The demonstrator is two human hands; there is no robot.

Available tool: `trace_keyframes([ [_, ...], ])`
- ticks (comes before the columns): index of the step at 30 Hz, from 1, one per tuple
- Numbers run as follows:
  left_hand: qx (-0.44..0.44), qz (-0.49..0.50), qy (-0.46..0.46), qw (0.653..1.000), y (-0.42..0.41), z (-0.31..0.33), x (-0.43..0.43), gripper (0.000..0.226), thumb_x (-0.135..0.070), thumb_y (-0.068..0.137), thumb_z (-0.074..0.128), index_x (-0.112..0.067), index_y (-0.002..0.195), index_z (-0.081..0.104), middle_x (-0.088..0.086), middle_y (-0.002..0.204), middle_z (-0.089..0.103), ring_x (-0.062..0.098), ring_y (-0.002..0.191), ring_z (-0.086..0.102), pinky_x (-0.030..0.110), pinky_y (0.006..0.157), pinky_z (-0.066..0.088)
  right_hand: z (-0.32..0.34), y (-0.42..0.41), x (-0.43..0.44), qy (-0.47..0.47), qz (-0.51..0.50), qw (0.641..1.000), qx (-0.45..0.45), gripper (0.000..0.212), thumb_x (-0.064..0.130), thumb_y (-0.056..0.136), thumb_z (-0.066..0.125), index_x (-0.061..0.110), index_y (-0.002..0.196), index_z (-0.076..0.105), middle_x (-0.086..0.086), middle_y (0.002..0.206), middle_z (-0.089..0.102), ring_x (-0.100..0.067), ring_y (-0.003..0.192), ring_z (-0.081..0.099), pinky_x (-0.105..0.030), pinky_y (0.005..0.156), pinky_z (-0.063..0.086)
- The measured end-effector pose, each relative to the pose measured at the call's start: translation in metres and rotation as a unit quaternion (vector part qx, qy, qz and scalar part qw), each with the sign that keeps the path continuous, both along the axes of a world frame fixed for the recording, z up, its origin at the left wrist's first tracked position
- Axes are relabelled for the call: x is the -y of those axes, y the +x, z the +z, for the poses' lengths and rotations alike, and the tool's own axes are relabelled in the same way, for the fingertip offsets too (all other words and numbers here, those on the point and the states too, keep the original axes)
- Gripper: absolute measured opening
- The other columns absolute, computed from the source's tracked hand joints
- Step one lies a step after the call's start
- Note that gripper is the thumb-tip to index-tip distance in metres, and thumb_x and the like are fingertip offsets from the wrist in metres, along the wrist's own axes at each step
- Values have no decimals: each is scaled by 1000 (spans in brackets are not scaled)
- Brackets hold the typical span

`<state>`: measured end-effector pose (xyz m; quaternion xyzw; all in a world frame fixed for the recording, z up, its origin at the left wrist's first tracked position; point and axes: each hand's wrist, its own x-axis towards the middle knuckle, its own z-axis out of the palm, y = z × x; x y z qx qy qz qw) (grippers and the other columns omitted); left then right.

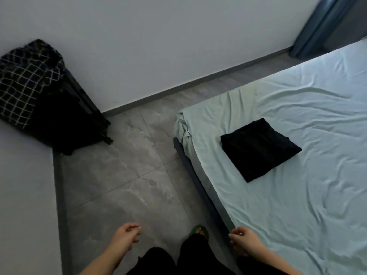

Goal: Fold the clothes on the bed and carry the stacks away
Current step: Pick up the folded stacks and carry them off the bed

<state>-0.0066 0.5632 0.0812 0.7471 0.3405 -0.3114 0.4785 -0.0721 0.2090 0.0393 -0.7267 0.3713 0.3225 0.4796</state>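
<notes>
Folded black garment (260, 149) on bed (317, 195); left hand (127, 236), right hand (243, 242) loose

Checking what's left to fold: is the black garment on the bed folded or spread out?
Folded: the black garment lies as a compact, straight-edged rectangle on the bed.

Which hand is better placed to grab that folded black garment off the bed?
Probably the right hand: it hangs empty at the edge of the bed, nearer the folded black garment. The left hand, also empty, hangs over the floor, farther away.
</notes>
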Motion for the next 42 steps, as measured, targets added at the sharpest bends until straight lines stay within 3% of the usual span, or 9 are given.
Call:
trace_keyframes([
  [5,-20,-41,12,999,96,-1,20,17,-13,98,52,-5,111,60,13,99,64,22,78,59,28,63,37,22,92,6,12,-36,999,28,3,10,92,61,7,91,62,-10,73,64,-14,52,54,-16,43,42],
  [11,-40,-157,-6,987,226,-17,66,18,-16,98,51,-9,111,61,5,89,64,19,75,58,26,63,35,32,164,13,13,-132,991,25,16,13,94,58,2,105,60,-16,91,65,-17,64,55,-17,52,43],
  [16,-20,-343,-22,939,340,-15,120,22,-3,95,53,5,115,59,14,89,61,17,68,53,16,46,40,28,184,14,-9,-299,954,-13,20,7,94,57,-7,109,58,-17,82,60,-18,56,52,-18,44,39],
  [20,-3,-455,-26,890,396,-1,175,20,-1,94,55,6,113,59,17,97,61,14,70,54,6,43,40,23,188,12,2,-421,907,-24,21,9,93,59,-4,109,61,-19,85,64,-20,60,55,-23,52,41],
  [23,-10,-487,-25,873,413,0,217,21,-4,94,57,4,113,60,15,97,62,13,70,55,8,44,42,21,190,18,6,-472,881,-22,18,11,92,60,0,105,63,-16,84,66,-19,62,58,-23,54,44],
  [26,-33,-514,-29,857,415,-6,257,23,-11,94,58,-3,115,61,10,95,64,13,70,57,21,57,39,18,192,34,27,-510,860,-5,13,14,94,59,4,103,62,-12,85,67,-18,63,59,-25,58,44],
  [36,-60,-548,23,834,409,-100,366,27,-13,94,57,-2,119,58,8,95,61,16,74,56,24,59,37,-56,198,145,25,-514,858,5,14,16,93,60,6,103,62,-10,90,66,-16,69,56,-25,58,41],
  [39,-40,-561,60,825,417,-143,393,42,-18,89,66,-2,126,53,14,111,63,25,96,60,31,79,45,-92,197,175,-2,-531,848,8,17,16,92,62,5,105,62,-12,95,67,-17,76,57,-26,61,42],
  [42,5,-544,60,837,426,-179,429,68,-28,83,75,-3,137,43,16,137,51,27,119,54,34,97,43,-132,200,203,-32,-543,839,21,28,19,88,68,5,111,62,-12,108,65,-18,91,57,-27,77,42],
])
